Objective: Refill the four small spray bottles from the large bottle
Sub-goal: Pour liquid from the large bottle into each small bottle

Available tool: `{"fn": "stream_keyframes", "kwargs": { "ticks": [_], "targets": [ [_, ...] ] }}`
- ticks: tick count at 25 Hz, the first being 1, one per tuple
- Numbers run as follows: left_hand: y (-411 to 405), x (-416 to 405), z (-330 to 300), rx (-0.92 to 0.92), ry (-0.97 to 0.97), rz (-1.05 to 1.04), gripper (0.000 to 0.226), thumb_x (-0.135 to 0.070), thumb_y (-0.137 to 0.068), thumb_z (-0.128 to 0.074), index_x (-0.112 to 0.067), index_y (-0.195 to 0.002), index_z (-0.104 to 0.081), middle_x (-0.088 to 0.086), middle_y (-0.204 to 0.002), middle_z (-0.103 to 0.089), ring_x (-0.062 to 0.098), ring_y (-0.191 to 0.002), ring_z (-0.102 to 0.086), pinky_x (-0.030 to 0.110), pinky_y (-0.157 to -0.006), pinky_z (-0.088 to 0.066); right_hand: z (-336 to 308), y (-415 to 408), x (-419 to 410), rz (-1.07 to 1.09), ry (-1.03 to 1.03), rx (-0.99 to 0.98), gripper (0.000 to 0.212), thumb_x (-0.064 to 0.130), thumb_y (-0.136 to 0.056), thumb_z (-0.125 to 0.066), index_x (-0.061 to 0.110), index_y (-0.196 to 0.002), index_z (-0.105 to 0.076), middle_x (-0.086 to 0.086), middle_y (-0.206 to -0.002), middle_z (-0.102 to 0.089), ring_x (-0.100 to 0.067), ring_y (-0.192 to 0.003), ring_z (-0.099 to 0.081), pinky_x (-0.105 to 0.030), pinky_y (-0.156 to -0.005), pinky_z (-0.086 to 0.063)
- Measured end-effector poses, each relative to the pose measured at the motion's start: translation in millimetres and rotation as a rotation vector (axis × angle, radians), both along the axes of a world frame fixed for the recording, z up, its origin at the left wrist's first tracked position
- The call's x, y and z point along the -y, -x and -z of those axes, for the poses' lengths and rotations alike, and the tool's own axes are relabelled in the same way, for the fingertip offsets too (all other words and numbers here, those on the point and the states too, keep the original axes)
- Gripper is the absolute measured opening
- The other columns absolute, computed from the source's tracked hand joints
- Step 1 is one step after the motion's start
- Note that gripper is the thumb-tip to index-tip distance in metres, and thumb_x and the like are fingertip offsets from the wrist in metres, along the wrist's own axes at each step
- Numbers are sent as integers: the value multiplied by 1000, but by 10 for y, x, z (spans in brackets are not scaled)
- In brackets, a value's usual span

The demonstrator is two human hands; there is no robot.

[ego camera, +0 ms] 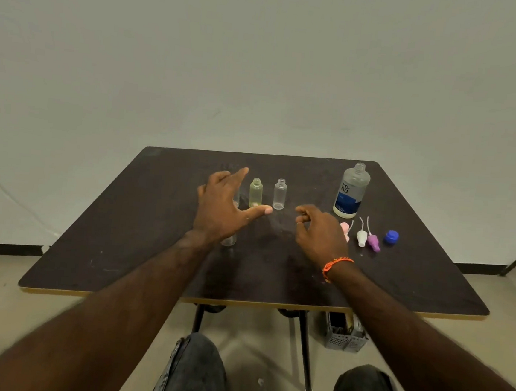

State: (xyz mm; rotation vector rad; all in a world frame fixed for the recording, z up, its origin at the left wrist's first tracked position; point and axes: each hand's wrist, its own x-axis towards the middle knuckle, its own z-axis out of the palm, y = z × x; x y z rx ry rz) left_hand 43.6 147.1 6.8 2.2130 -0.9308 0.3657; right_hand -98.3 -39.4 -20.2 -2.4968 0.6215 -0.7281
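Fingers [239, 175] of left hand [223, 206] spread, grasping nothing, above clear bottle [228, 240], just left of yellow bottle [255, 192] and second clear bottle [279, 194]. Right hand [317, 228] loosely curled, empty, hovering over table [121, 245] beside sprayers [368, 237]. Large bottle [351, 191] uncapped, upright, far right; blue cap [391, 237] near it.

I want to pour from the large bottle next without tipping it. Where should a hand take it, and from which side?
Probably around the labelled body of the large bottle, right hand coming from its near right side. It stands upright and uncapped, the body is wide, and the open neck stays clear for pouring.
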Motion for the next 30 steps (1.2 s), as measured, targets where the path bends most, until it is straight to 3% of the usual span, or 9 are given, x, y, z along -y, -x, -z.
{"fn": "stream_keyframes", "kwargs": {
  "ticks": [3, 5, 8, 13, 16, 19, 22, 25, 30],
  "targets": [
    [8, 532, -269, 45, -1, 165, 93, -76, -72, -75, -31, -150, -53, -5, -143, -56, 13, -142, -37, 34, -106, -23, -242, 190, 540, 152, 37, 31, 27, 24, -95, -51, 26, -119, -64, -4, -107, -73, -25, -97, -67, -46, -86, -57],
    [-20, 937, -322, 36, -52, 224, 90, -77, -75, -73, -33, -150, -52, -4, -146, -56, 13, -144, -36, 36, -108, -23, -371, 265, 902, 229, 33, 22, 30, 22, -92, -51, 23, -121, -62, -6, -106, -73, -27, -95, -66, -47, -83, -57],
    [-81, 1518, -239, 18, -184, 271, 91, -78, -79, -68, -33, -155, -44, -3, -147, -56, 16, -143, -35, 43, -112, -26, -459, 261, 1352, 276, -118, -39, 46, 18, -86, -63, 19, -131, -55, -4, -118, -69, -26, -105, -65, -44, -91, -55],
    [-108, 2331, -23, -139, -241, 363, 103, -75, -81, -68, -23, -161, -31, -3, -145, -61, 20, -145, -37, 56, -114, -28, -400, 15, 1847, 203, -207, -183, 81, 20, -78, -77, 16, -148, -36, -8, -145, -54, -29, -128, -55, -47, -105, -48],
    [-196, 2597, 102, -231, -198, 416, 109, -86, -74, -64, -22, -159, -37, -3, -142, -65, 21, -141, -50, 62, -116, -34, -304, -122, 2011, 108, -261, -201, 81, 20, -80, -79, 17, -149, -36, -8, -143, -56, -28, -127, -56, -45, -105, -48],
    [-267, 2691, 193, -273, -109, 535, 80, -80, -74, -69, -34, -138, -61, -15, -127, -72, 5, -118, -66, 49, -107, -51, -213, -171, 2032, 59, -286, -180, 68, 17, -81, -79, 18, -141, -46, -7, -134, -62, -26, -120, -61, -40, -101, -52],
    [-227, 2601, 136, -278, -60, 564, 62, -62, -79, -80, -32, -131, -68, -16, -123, -74, 1, -111, -67, 35, -103, -55, -252, -159, 1966, 28, -279, -153, 68, 20, -80, -81, 16, -140, -49, -7, -132, -63, -25, -118, -62, -40, -101, -53],
    [-187, 2367, 39, -248, -43, 556, 60, -56, -79, -84, -29, -131, -69, -12, -123, -74, -2, -107, -67, 23, -98, -53, -369, -132, 1782, -30, -225, -140, 69, 25, -78, -81, 16, -139, -50, -6, -129, -64, -23, -113, -64, -37, -98, -54],
    [-102, 1759, -133, -209, -33, 477, 69, -61, -75, -84, -23, -131, -70, -7, -122, -75, 5, -105, -69, 26, -93, -57, -591, -33, 1240, -135, -215, -122, 66, 27, -78, -81, 17, -137, -52, -5, -128, -64, -21, -113, -63, -38, -99, -53]
  ]
}}
